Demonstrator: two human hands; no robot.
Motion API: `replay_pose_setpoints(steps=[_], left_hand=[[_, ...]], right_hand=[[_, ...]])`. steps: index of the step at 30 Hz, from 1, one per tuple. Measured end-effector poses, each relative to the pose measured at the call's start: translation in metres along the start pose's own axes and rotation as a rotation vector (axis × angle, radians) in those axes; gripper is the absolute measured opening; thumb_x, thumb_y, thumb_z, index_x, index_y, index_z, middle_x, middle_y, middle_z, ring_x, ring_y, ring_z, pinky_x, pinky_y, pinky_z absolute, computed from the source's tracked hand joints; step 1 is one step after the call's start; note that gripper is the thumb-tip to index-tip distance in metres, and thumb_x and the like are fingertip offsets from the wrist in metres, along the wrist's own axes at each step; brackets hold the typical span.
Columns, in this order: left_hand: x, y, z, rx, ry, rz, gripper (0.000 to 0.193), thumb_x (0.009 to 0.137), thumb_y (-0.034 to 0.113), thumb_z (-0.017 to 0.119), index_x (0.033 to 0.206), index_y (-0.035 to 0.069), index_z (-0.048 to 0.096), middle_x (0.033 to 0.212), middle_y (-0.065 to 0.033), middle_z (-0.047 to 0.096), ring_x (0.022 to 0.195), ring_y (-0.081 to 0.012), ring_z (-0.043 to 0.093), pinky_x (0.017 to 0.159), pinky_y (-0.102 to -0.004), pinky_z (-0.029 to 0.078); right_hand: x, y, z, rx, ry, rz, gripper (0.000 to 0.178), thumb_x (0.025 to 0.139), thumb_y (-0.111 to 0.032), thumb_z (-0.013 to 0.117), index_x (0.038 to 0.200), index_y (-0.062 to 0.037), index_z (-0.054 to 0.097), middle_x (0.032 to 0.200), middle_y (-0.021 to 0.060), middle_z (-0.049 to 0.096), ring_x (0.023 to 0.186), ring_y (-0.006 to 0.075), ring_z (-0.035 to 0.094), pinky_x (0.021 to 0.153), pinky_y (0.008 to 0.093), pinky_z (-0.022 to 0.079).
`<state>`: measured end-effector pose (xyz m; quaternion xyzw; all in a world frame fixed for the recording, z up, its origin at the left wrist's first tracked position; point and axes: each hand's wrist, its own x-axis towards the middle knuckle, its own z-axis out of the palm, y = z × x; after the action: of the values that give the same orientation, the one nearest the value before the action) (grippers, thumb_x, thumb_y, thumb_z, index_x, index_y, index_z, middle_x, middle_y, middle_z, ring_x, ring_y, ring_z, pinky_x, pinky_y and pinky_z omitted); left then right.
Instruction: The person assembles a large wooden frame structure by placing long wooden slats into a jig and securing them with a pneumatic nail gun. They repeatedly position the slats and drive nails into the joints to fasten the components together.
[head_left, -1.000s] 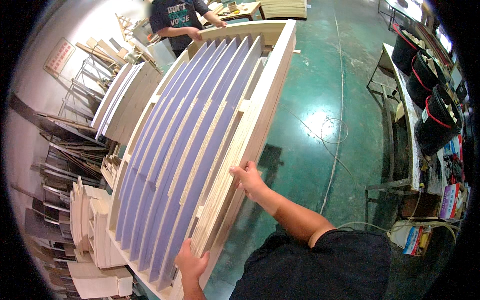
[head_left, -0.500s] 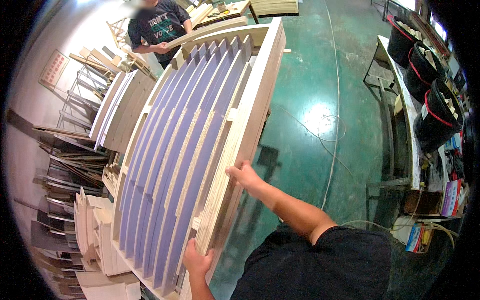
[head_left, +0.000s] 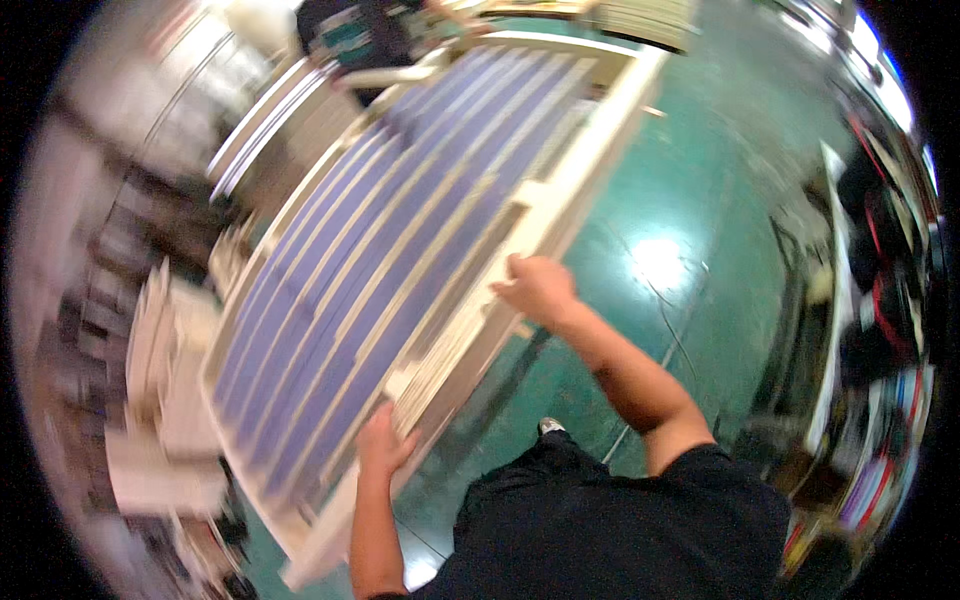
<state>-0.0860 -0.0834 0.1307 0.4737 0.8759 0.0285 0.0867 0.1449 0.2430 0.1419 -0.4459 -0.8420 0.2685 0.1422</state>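
Observation:
A large pale wooden frame [head_left: 585, 155] stretches from the far centre down to the lower left. Inside it, several long blue-purple curved slats [head_left: 375, 245] with pale edges lie side by side. My left hand [head_left: 385, 445] is closed on the frame's near long rail, close to its lower end. Farther up the same rail, my right hand [head_left: 540, 288] grips it, fingers bent over the top edge. The undersides of the rail and some fingertips are hidden. Motion blurs the picture.
Across the frame's far end stands a co-worker in a dark shirt [head_left: 350, 35], with a pale wood piece [head_left: 400, 76] beside them. Stacked boards [head_left: 175, 390] line the left. Along the right runs a cluttered bench with black buckets [head_left: 875, 230]. A cable [head_left: 685, 345] trails over the green floor.
My view has swung, and the frame now slants more to the right at its far end. Both my hands stay on the rail. The co-worker's arms and the pale wood piece have shifted.

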Motion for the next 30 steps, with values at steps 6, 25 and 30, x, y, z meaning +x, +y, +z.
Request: replay_pose_setpoints(steps=[6, 25, 30], left_hand=[[0.006, 0.008, 0.024, -0.161, -0.109, 0.190, 0.071, 0.079, 0.035, 0.080, 0.137, 0.006, 0.051, 0.118, -0.0207, 0.066, 0.110, -0.0407, 0.064, 0.090, -0.0537, 0.054], [-0.002, 0.013, 0.012, -0.048, 0.016, 0.196, 0.054, 0.081, 0.015, 0.074, 0.131, 0.010, 0.056, 0.088, -0.0155, 0.073, 0.086, -0.0367, 0.075, 0.066, -0.0507, 0.057], [-0.009, 0.019, 0.015, -0.028, -0.001, 0.172, 0.053, 0.083, 0.016, 0.073, 0.134, 0.011, 0.055, 0.091, -0.0154, 0.074, 0.088, -0.0368, 0.075, 0.068, -0.0507, 0.057]], right_hand=[[-0.011, 0.010, 0.000, -0.441, -0.280, -0.660, 0.112, 0.054, -0.038, 0.099, 0.149, -0.0086, 0.048, 0.155, 0.0164, 0.046, 0.150, 0.0381, 0.034, 0.126, 0.0590, 0.019], [0.050, 0.010, 0.015, -0.600, -0.400, -0.937, 0.068, 0.063, -0.027, 0.092, 0.115, -0.0036, 0.054, 0.102, 0.0203, 0.066, 0.092, 0.0438, 0.067, 0.076, 0.0524, 0.055], [0.046, 0.011, 0.012, -0.567, -0.440, -0.965, 0.069, 0.065, -0.029, 0.091, 0.118, -0.0036, 0.054, 0.105, 0.0210, 0.067, 0.095, 0.0435, 0.068, 0.078, 0.0521, 0.055]])
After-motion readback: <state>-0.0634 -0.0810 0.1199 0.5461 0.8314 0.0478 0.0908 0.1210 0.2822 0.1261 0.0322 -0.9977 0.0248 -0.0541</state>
